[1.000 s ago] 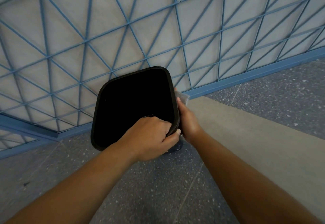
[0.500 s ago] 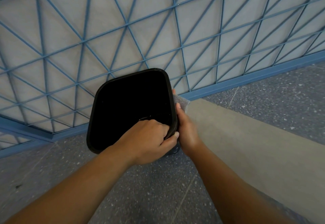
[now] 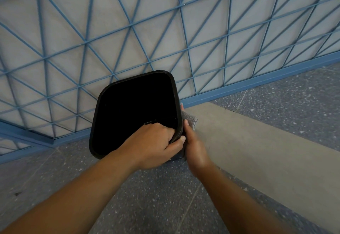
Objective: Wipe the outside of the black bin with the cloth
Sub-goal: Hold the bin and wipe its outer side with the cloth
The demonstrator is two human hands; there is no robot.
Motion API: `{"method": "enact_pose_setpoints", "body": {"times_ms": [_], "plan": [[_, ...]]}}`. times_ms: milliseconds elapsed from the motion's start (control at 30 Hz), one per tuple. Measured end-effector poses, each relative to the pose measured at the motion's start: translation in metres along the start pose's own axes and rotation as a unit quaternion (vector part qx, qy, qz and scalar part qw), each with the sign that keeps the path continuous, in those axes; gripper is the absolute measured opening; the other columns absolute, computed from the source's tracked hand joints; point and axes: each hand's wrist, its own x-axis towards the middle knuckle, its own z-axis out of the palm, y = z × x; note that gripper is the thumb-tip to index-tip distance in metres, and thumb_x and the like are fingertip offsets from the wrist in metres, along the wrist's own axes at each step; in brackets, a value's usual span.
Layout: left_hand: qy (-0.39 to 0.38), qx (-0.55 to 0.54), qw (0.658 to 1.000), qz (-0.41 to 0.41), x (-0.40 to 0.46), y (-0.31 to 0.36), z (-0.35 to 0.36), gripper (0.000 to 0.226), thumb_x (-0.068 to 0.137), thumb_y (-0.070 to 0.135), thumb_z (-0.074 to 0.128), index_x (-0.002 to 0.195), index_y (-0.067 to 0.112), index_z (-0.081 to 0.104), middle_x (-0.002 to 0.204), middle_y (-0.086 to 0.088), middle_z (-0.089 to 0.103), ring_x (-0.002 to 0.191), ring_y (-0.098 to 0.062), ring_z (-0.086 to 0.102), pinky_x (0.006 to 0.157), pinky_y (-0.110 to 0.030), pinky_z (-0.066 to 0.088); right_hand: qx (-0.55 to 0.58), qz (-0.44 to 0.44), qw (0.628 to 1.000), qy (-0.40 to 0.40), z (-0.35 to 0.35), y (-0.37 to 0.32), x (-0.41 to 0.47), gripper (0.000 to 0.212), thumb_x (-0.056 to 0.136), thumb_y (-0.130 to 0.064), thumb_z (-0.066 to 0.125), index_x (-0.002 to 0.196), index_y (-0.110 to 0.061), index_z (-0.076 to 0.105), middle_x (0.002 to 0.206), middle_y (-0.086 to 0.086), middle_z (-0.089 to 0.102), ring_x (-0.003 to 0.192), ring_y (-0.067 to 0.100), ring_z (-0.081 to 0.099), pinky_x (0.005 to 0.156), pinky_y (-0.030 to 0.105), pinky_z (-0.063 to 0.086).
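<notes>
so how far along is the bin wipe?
Done: can't tell, no side looks visibly cleaner. In hand: left hand grips the black bin rim, right hand presses the grey cloth against its right outer wall. Left: the other sides, out of view here.

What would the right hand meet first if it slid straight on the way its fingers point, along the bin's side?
Probably nothing solid soon: the right hand points up along the black bin wall, pressing the cloth. Beyond lies the blue grid railing, though depth is unclear.
</notes>
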Motion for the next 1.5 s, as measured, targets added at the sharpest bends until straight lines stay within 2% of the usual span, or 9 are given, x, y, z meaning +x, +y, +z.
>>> {"method": "enact_pose_setpoints", "body": {"times_ms": [167,333,467,633,833,1100,1300,1400,1500], "plan": [[0.003,0.000,1.000,-0.006,0.001,0.000,0.000,0.044,0.099,0.047,0.040,0.070,0.019,0.057,0.067,0.000,0.062,0.063,-0.016,0.060,0.067,-0.043,0.050,0.023,-0.006,1.000,0.013,-0.001,0.003,0.002,0.048,0.109,-0.036,0.028,0.150,-0.021,0.048,0.144,0.005,0.060,0.124,0.008,0.062,0.090,0.013,0.055],[0.003,-0.004,1.000,-0.011,0.001,0.000,0.000,0.042,0.099,0.046,0.042,0.064,0.024,0.050,0.063,0.002,0.059,0.058,-0.013,0.057,0.062,-0.038,0.050,0.005,-0.023,0.999,0.042,0.005,0.007,-0.002,0.049,0.108,-0.042,0.032,0.149,-0.021,0.049,0.147,0.003,0.059,0.135,0.013,0.055,0.112,0.030,0.047],[0.008,0.010,1.000,-0.005,0.002,0.002,-0.001,0.040,0.099,0.045,0.042,0.066,0.026,0.052,0.065,0.004,0.059,0.059,-0.009,0.055,0.059,-0.032,0.045,0.020,0.005,1.000,0.020,-0.001,0.011,-0.002,0.047,0.108,-0.037,0.031,0.145,-0.019,0.053,0.136,0.005,0.066,0.127,0.015,0.062,0.091,0.020,0.056],[0.007,0.003,1.000,-0.005,0.002,0.001,0.000,0.042,0.100,0.045,0.041,0.072,0.020,0.058,0.069,0.001,0.061,0.062,-0.011,0.058,0.064,-0.037,0.049,0.025,-0.015,0.999,0.044,0.006,0.010,-0.013,0.059,0.102,-0.039,0.030,0.155,-0.015,0.036,0.158,0.009,0.045,0.147,0.019,0.041,0.123,0.043,0.032],[0.016,-0.004,1.000,0.011,0.001,0.000,0.001,0.040,0.100,0.043,0.043,0.065,0.025,0.050,0.064,0.002,0.058,0.059,-0.012,0.056,0.060,-0.037,0.047,0.028,-0.030,0.999,0.027,0.008,0.006,-0.014,0.066,0.096,-0.047,0.035,0.156,-0.019,0.038,0.157,0.003,0.046,0.148,0.017,0.040,0.125,0.044,0.030],[0.012,0.000,1.000,-0.004,0.004,-0.004,0.003,0.051,0.098,0.048,0.040,0.063,0.012,0.054,0.057,-0.005,0.055,0.052,-0.020,0.054,0.058,-0.047,0.047,0.041,0.012,0.995,0.088,-0.006,0.062,-0.027,0.049,0.110,-0.031,0.028,0.158,-0.022,0.029,0.162,-0.007,0.037,0.146,0.004,0.035,0.119,0.024,0.029],[0.026,-0.010,1.000,0.001,0.003,-0.008,0.005,0.056,0.094,0.054,0.038,0.056,0.014,0.047,0.049,-0.005,0.049,0.043,-0.015,0.048,0.048,-0.042,0.040,0.149,0.087,0.975,0.143,-0.001,0.046,-0.001,0.047,0.107,-0.038,0.039,0.146,-0.013,0.051,0.135,0.000,0.059,0.109,0.009,0.059,0.095,0.025,0.045],[0.023,-0.025,0.999,0.006,0.004,-0.010,0.007,0.054,0.092,0.056,0.036,0.056,0.017,0.045,0.049,-0.002,0.049,0.045,-0.013,0.050,0.049,-0.043,0.043,0.142,0.047,0.977,0.154,0.014,0.040,-0.011,0.046,0.107,-0.034,0.040,0.147,-0.015,0.051,0.146,-0.001,0.056,0.126,0.009,0.057,0.108,0.028,0.045],[0.033,-0.017,0.999,0.014,0.006,-0.010,0.006,0.052,0.094,0.053,0.038,0.055,0.019,0.042,0.048,0.000,0.046,0.045,-0.013,0.048,0.048,-0.041,0.041,0.125,0.039,0.980,0.152,0.009,0.043,-0.014,0.045,0.108,-0.031,0.037,0.149,-0.016,0.047,0.145,-0.003,0.055,0.117,-0.001,0.057,0.092,0.010,0.048]]}}
